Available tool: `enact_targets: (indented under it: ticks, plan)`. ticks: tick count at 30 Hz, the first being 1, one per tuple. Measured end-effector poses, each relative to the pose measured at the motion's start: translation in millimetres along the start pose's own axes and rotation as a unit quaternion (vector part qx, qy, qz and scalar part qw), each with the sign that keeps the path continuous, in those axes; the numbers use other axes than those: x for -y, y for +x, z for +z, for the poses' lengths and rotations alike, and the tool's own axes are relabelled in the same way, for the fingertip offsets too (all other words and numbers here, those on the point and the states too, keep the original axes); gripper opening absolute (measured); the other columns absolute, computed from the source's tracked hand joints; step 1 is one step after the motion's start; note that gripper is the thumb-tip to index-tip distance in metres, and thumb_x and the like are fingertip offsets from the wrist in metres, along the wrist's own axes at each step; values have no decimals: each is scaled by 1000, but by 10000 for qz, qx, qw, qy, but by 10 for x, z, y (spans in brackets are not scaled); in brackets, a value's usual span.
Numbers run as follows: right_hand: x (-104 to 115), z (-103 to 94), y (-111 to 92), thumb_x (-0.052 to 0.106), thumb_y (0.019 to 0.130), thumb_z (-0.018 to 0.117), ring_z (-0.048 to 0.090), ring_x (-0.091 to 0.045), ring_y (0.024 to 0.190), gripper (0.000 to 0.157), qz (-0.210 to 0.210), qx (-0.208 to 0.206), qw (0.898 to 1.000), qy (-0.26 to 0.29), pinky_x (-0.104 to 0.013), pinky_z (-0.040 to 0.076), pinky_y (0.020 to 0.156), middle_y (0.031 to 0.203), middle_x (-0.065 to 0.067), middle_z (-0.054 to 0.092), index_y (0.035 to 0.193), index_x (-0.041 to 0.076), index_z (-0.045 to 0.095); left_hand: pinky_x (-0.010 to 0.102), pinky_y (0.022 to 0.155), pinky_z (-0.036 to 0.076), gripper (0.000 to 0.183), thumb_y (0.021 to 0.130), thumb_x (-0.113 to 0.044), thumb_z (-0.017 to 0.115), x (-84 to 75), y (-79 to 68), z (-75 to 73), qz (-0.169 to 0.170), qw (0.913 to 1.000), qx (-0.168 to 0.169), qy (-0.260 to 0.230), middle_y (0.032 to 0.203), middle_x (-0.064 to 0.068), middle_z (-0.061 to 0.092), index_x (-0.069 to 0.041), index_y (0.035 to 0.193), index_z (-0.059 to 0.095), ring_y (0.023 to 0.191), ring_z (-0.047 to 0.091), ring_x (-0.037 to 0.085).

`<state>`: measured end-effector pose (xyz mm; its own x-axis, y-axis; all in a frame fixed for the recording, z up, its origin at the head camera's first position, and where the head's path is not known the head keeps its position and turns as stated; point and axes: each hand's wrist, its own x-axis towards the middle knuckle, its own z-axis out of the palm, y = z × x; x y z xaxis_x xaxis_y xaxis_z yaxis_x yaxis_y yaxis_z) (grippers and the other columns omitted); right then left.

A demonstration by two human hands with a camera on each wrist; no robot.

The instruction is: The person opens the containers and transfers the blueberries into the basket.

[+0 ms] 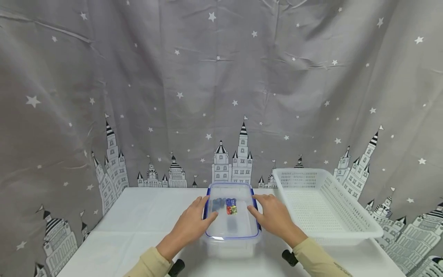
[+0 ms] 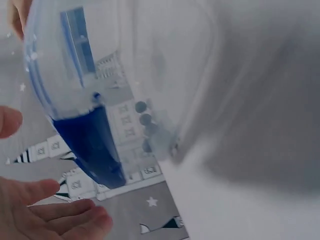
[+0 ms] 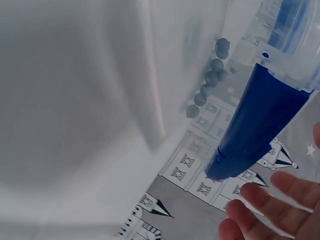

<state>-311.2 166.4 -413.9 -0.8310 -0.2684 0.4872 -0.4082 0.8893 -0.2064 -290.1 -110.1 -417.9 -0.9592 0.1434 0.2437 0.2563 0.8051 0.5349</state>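
the widest free stretch is the white table [image 1: 138,215] left of the container [image 1: 232,250], beyond the left hand [image 1: 192,221]. at the container's near side, a hand could pass between the two sleeves [image 1: 150,264]. over it there is free air as far as the curtain [image 1: 242,57] behind, but its lid [image 1: 219,226] bars the way in from above. the left hand and right hand [image 1: 275,217] crowd its long sides, where blue clasps [image 3: 257,125] also jut. right of the container, past the right hand, the white basket [image 1: 346,236] blocks passage.

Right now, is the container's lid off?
No, the head view shows the blue-rimmed lid sitting on top of the container.
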Motion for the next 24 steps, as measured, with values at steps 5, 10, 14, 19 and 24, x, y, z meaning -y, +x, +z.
enact_targets:
  ticks: [5,10,14,19,24]
  plan:
    - [-31,103,58,46,94,65,67,-32,111,53,743,250,9964,323,-50,54,87,120,-12,72,131,9,65,56,102,46,61,97,-40,61,133,117,54,-172,9983,-532,-144,137,22,60,-2,144,51,125,59,41]
    - [-10,191,103,47,95,63,68,-33,105,59,1143,580,9907,456,-50,54,85,117,-15,72,139,7,59,47,82,56,55,99,-34,58,196,197,116,-331,9978,-554,-162,111,19,72,-1,142,52,97,71,31]
    - [23,253,116,47,94,64,67,-37,109,63,1336,705,9871,523,-53,53,89,121,-19,69,142,7,56,35,60,49,50,101,-29,53,211,232,159,-369,9983,-437,-142,89,9,73,-1,142,51,69,63,16]
    - [47,311,104,46,94,63,63,-40,117,62,1502,741,9845,519,-57,51,92,129,-20,66,144,9,55,31,52,40,47,103,-25,47,237,241,216,-397,9984,-396,-120,74,2,66,-2,144,50,57,53,13]
    - [65,363,80,39,97,58,64,-40,115,55,1469,719,9853,489,-57,53,88,129,-20,66,144,10,55,33,49,37,45,103,-22,43,255,219,270,-373,9983,-459,8,64,2,57,-5,143,51,53,49,17]
